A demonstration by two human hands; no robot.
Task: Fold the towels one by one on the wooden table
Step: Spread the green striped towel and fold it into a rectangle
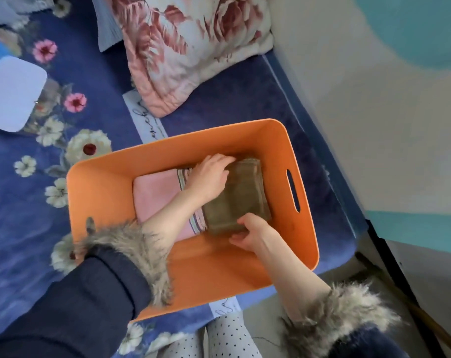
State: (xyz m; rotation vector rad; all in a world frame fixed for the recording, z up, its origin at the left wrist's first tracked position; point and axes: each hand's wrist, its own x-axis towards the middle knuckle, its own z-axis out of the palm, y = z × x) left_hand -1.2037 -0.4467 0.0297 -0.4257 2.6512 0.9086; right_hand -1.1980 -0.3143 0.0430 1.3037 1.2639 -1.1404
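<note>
An orange plastic bin (pixel 270 140) stands on a bed. Inside it lie a folded pink towel (pixel 157 195) with a striped border and, on its right side, a folded olive-brown towel (pixel 239 195). My left hand (pixel 208 177) reaches into the bin and curls its fingers over the far edge of the olive-brown towel. My right hand (pixel 252 232) grips the same towel at its near corner. Both forearms come out of dark sleeves with fur cuffs. No wooden table is in view.
The bin sits on a blue floral bedspread (pixel 38 208). A pink-and-white floral pillow (pixel 188 47) lies behind it. A pale blue flat object (pixel 12 94) is at the left. A wall (pixel 387 125) runs along the right.
</note>
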